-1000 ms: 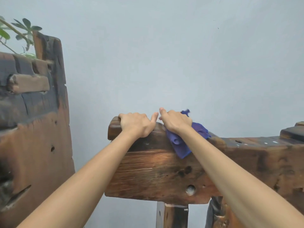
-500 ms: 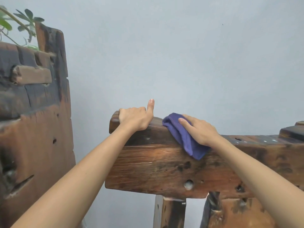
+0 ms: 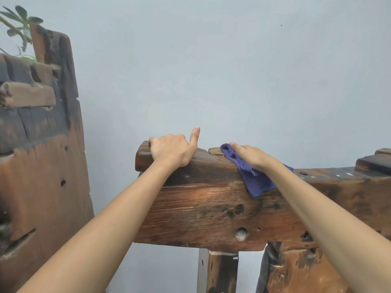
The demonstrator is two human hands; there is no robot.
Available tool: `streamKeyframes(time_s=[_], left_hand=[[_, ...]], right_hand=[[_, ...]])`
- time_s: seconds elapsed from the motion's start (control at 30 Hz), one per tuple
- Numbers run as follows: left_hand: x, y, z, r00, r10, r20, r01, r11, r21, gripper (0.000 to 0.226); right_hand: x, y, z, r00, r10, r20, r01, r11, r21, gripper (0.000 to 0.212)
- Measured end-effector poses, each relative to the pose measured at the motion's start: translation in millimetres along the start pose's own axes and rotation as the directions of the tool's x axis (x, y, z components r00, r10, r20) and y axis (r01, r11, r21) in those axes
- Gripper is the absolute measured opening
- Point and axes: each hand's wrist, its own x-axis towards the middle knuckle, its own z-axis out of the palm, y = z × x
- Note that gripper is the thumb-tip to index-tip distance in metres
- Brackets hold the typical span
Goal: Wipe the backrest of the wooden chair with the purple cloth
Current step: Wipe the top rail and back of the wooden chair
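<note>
Hidden or cut off: the backrest [image 3: 211, 199] runs out of frame at the right edge; below it only a post [image 3: 218, 271] and part of a second support show, both cut by the bottom edge. The seat is out of sight. The right palm and the cloth beneath it are covered by the hand itself. The left fingertips curl over the far side of the rail and cannot be seen.

Left hand [image 3: 171, 152]: wrapped over the left end of the backrest's top edge, 4 fingers curled around it, thumb raised upright and clear of the wood.

Right hand [image 3: 251, 155]: laid flat, fingers extended and close together, pressing the purple cloth [image 3: 256, 180] onto the top edge. It is pinned under the palm, not pinched.

Cloth position: draped over the rail top, one corner hanging down the near face, its front edge just beside a small pale wooden peg [image 3: 215, 151].

Surroundings: another weathered wooden piece [image 3: 40, 166] at left, green leaves [image 3: 19, 22] above it, plain grey wall [image 3: 232, 70] behind.
</note>
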Motion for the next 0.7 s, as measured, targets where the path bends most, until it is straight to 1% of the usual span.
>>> streamKeyframes(time_s=[0.07, 0.1, 0.13, 0.17, 0.2, 0.23, 0.27, 0.3, 0.37, 0.4, 0.43, 0.47, 0.5, 0.53, 0.57, 0.6, 0.63, 0.67, 0.7], left_hand=[[-1.4, -0.7, -0.1, 1.0, 0.002, 0.011, -0.002, 1.0, 0.004, 0.093], [-2.1, -1.1, 0.3, 1.0, 0.007, 0.016, -0.007, 1.0, 0.007, 0.093], [-2.6, -1.4, 0.7, 1.0, 0.009, 0.018, -0.009, 1.0, 0.003, 0.093], [-2.4, -1.2, 0.2, 1.0, 0.01, 0.014, -0.01, 1.0, -0.002, 0.093], [-1.9, -1.1, -0.1, 1.0, 0.007, 0.012, -0.007, 1.0, -0.006, 0.093], [-1.2, -0.6, -0.2, 1.0, -0.001, 0.015, 0.001, 1.0, -0.006, 0.094], [-0.8, -0.1, -0.2, 1.0, -0.013, 0.023, 0.013, 1.0, -0.01, 0.094], [-1.3, 0.7, -0.2, 0.999, -0.026, 0.027, 0.026, 1.0, -0.016, 0.094], [0.0, 3.9, -1.0, 0.999, -0.039, 0.007, 0.039, 0.999, -0.014, 0.089], [1.0, 4.0, -1.2, 0.999, -0.04, 0.005, 0.04, 0.999, -0.008, 0.086], [1.0, 4.9, -0.6, 0.999, -0.04, 0.011, 0.04, 0.999, -0.004, 0.083], [0.8, 5.0, 0.4, 0.999, -0.037, 0.01, 0.037, 0.999, 0.002, 0.081], [1.1, 4.6, 1.2, 1.0, -0.028, 0.004, 0.028, 1.0, 0.009, 0.08], [0.9, 3.9, 1.3, 1.0, -0.013, 0.001, 0.013, 1.0, 0.018, 0.078], [0.2, 2.4, 1.3, 1.0, 0.006, 0.003, -0.006, 1.0, 0.025, 0.078], [-0.6, 0.3, 1.1, 1.0, 0.027, 0.007, -0.027, 0.999, 0.033, 0.077], [-1.0, -1.7, 0.3, 0.999, 0.048, 0.013, -0.049, 0.998, 0.043, 0.077], [-1.5, -3.7, -0.8, 0.997, 0.067, 0.024, -0.068, 0.996, 0.05, 0.076], [-2.2, -5.5, -1.6, 0.996, 0.081, 0.035, -0.083, 0.995, 0.056, 0.076]], right_hand=[[-20.6, 3.5, 7.4, 0.993, -0.09, -0.081, 0.083, 0.993, -0.089, 0.061], [-32.7, 8.0, 13.4, 0.975, -0.155, -0.157, 0.135, 0.982, -0.13, 0.06], [-44.7, 14.8, 21.2, 0.933, -0.26, -0.247, 0.221, 0.96, -0.173, 0.058], [-55.8, 24.8, 31.3, 0.857, -0.398, -0.327, 0.333, 0.912, -0.238, 0.056], [-67.0, 36.0, 43.4, 0.77, -0.524, -0.363, 0.426, 0.847, -0.318, 0.055], [-75.0, 48.9, 57.8, 0.702, -0.613, -0.363, 0.476, 0.782, -0.401, 0.058], [-80.0, 59.9, 74.5, 0.67, -0.653, -0.352, 0.477, 0.743, -0.47, 0.062], [-83.1, 67.3, 95.1, 0.67, -0.653, -0.354, 0.446, 0.735, -0.512, 0.066], [-87.1, 64.0, 143.4, 0.67, -0.604, -0.432, 0.368, 0.775, -0.513, 0.069], [-88.1, 53.0, 168.1, 0.649, -0.601, -0.466, 0.363, 0.783, -0.504, 0.067], [-89.2, 39.9, 189.8, 0.613, -0.637, -0.468, 0.402, 0.761, -0.51, 0.066], [-90.2, 24.8, 208.3, 0.569, -0.707, -0.421, 0.483, 0.701, -0.525, 0.065], [-91.0, 9.5, 222.7, 0.499, -0.801, -0.33, 0.587, 0.593, -0.551, 0.065], [-91.1, -5.7, 233.5, 0.423, -0.884, -0.198, 0.686, 0.455, -0.567, 0.066], [-90.6, -18.7, 240.3, 0.345, -0.937, -0.05, 0.782, 0.317, -0.537, 0.068], [-88.4, -28.6, 243.6, 0.291, -0.954, 0.075, 0.855, 0.224, -0.467, 0.07], [-84.0, -34.4, 241.4, 0.249, -0.956, 0.157, 0.903, 0.17, -0.396, 0.069], [-78.5, -36.6, 232.6, 0.234, -0.952, 0.195, 0.92, 0.152, -0.361, 0.065], [-72.6, -36.5, 216.8, 0.248, -0.951, 0.185, 0.914, 0.166, -0.371, 0.061]])
